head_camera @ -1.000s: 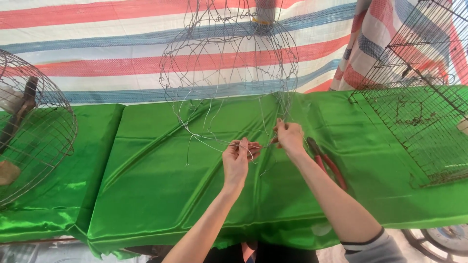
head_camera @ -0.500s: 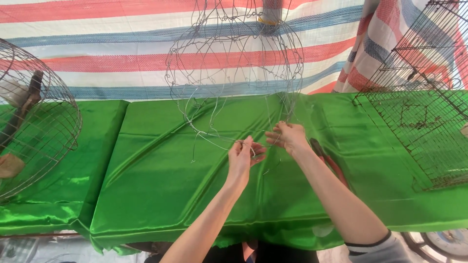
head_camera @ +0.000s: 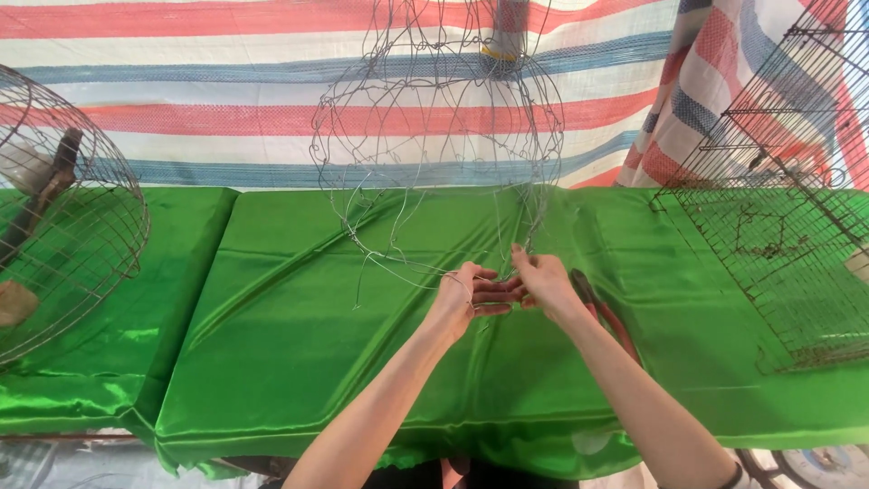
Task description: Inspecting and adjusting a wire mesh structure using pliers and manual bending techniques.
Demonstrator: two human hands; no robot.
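Head view: both hands meet at centre over green cloth (head_camera: 299, 353) on counter. Left hand (head_camera: 466, 303) pinches thin wire at bottom edge of round wire frame (head_camera: 434, 136); right hand (head_camera: 546, 282) fingers closed on same wire, touching left fingertips. Frame hangs upright before striped tarp (head_camera: 181, 100). Red-handled pliers (head_camera: 605, 312) lie just beside right wrist. Wire cage (head_camera: 54, 217) far left, mesh cage (head_camera: 778, 226) right.
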